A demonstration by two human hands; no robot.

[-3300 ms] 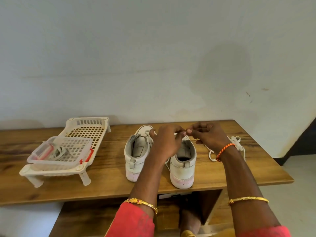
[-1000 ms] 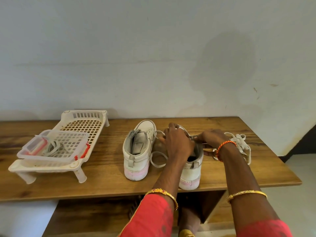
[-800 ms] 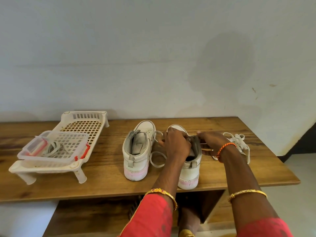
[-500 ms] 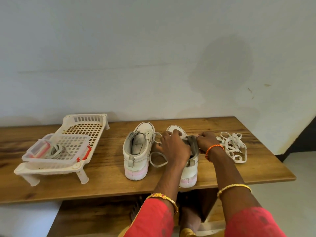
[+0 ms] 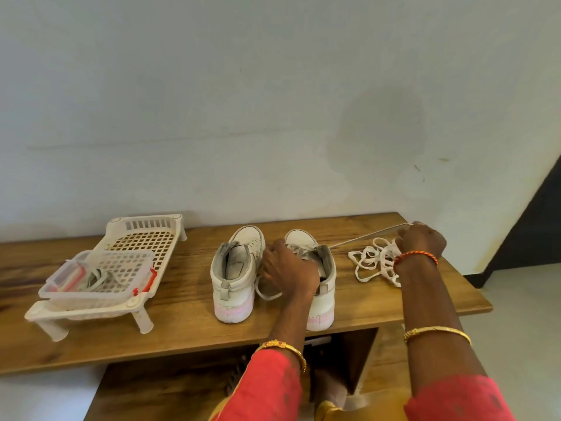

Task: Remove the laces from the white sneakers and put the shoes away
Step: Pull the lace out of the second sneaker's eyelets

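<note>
Mid-task, by the look of it: the left-hand sneaker (image 5: 235, 273) in centre frame shows no lace across its tongue, so it is likely done, and a loose white lace pile (image 5: 375, 264) lies on the wood at centre right. The right-hand sneaker (image 5: 315, 278) is the one in hand. The left hand (image 5: 287, 270) is closed over its collar and tongue, holding it down; exactly what the fingers pinch is hidden. The right hand (image 5: 420, 240) is closed, pinching a taut lace strand (image 5: 367, 235) that runs from the shoe's eyelets up to the right, above the pile. A slack loop of lace (image 5: 267, 291) hangs between the two shoes, so some is probably threaded yet. Left to do: finish pulling this lace out, then put both shoes away, likely on the white plastic rack (image 5: 142, 238) at centre left, though that is a guess. A clear lidded box (image 5: 97, 273) with red clips sits on the rack's near end. Surface is a wooden table (image 5: 182, 323) with an open space below. Plain pale wall (image 5: 273, 101) fills the upper frame, a dark opening (image 5: 534, 232) at right edge.
</note>
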